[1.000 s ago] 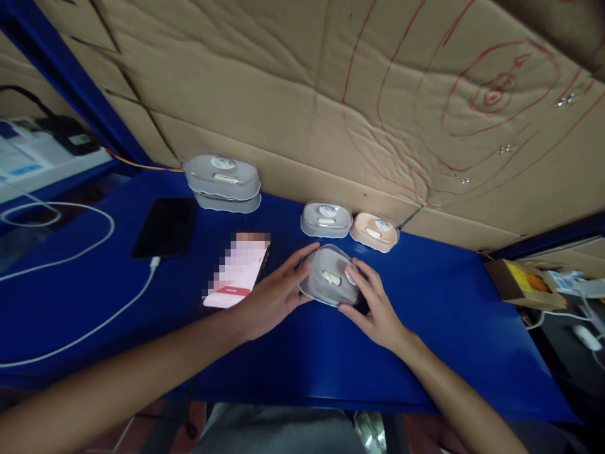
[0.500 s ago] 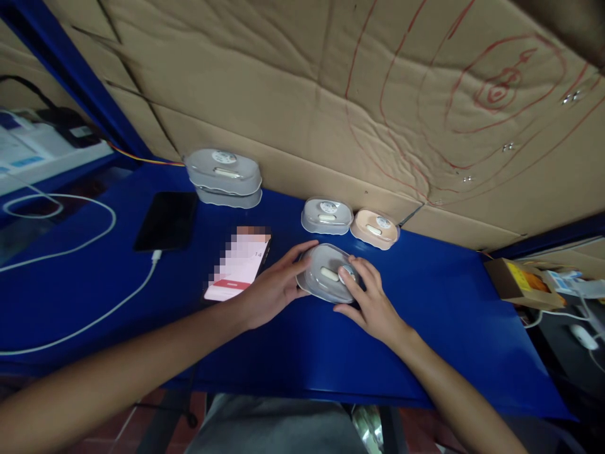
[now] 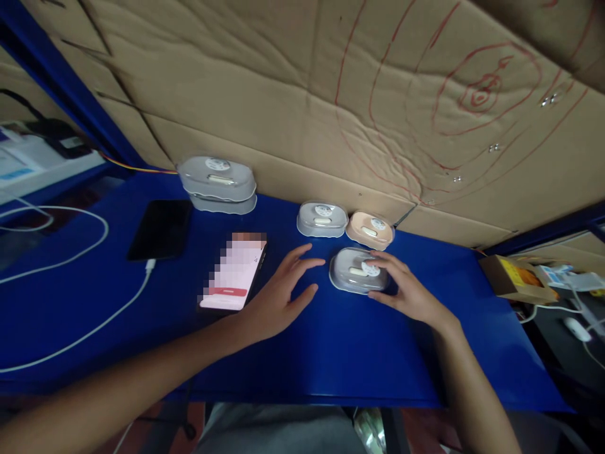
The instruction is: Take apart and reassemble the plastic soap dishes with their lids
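Observation:
A grey oval container [image 3: 347, 276] with a clear domed lid, a pale bar-shaped handle and a round sticker rests on the blue table. My right hand [image 3: 410, 289] holds it by its right end, the fingers over the far side and the thumb at the near side. To its left, my left hand [image 3: 283, 296] is open and apart from it, fingers stretched toward it. Just behind stand another grey container [image 3: 312, 222] and a peach-coloured container [image 3: 362, 234], side by side against the cardboard. Both have the same clear lids and stickers.
Farther left, more grey containers [image 3: 217, 183] are stacked by the cardboard wall [image 3: 236, 75]. A phone with a lit screen [image 3: 231, 277] lies by my left forearm, and a dark tablet [image 3: 161, 230] with a white cable [image 3: 137, 293] lies beyond. An open cardboard box [image 3: 503, 284] sits at right.
The grey container has moved to the right along with my right hand. My left hand has let go of it and now sits apart, fingers spread.

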`<action>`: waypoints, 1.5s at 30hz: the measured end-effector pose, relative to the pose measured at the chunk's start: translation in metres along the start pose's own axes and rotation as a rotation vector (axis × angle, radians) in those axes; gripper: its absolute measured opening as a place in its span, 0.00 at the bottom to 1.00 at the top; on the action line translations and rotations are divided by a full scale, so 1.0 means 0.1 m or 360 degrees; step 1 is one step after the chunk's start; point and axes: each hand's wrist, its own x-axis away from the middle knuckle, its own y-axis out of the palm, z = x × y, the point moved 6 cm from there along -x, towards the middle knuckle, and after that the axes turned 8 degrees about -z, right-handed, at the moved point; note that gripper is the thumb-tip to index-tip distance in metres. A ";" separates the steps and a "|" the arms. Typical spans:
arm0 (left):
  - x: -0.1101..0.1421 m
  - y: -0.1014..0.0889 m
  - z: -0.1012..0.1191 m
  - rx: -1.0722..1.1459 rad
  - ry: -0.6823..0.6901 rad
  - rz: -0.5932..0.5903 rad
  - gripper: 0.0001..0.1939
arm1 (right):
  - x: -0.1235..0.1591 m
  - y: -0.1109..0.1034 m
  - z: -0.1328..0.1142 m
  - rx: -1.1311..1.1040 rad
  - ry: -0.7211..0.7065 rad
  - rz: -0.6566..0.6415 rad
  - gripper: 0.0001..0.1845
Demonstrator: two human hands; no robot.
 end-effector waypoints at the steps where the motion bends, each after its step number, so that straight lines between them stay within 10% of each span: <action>1: 0.01 0.01 0.01 -0.0060 0.0008 -0.0032 0.21 | 0.08 -0.07 0.11 0.0071 0.0041 0.0006 0.30; 10: -0.16 -0.05 0.02 -0.0361 0.0013 -0.0074 0.25 | 0.87 -0.58 1.54 0.0743 0.0892 0.0405 0.29; 20: -1.00 -0.40 -0.23 -0.0715 0.0029 -0.0015 0.26 | 0.55 -0.46 1.73 0.0654 0.0673 0.0628 0.32; 28: -0.41 -0.37 -0.03 -0.0979 0.0046 -0.0023 0.18 | 0.28 -0.29 1.26 0.0553 0.0514 0.0571 0.31; 35: 0.05 -0.01 0.23 -0.0900 0.0084 -0.0205 0.17 | -0.09 0.00 0.36 0.0236 0.0193 0.0477 0.36; 39: -0.02 0.06 0.32 -0.0622 0.0140 -0.0327 0.22 | -0.16 0.20 -0.27 0.0044 -0.0158 0.0147 0.40; 45: -0.53 -0.32 0.07 -0.0963 -0.0075 0.0037 0.28 | -0.16 0.38 -0.75 0.0108 -0.0379 -0.0053 0.48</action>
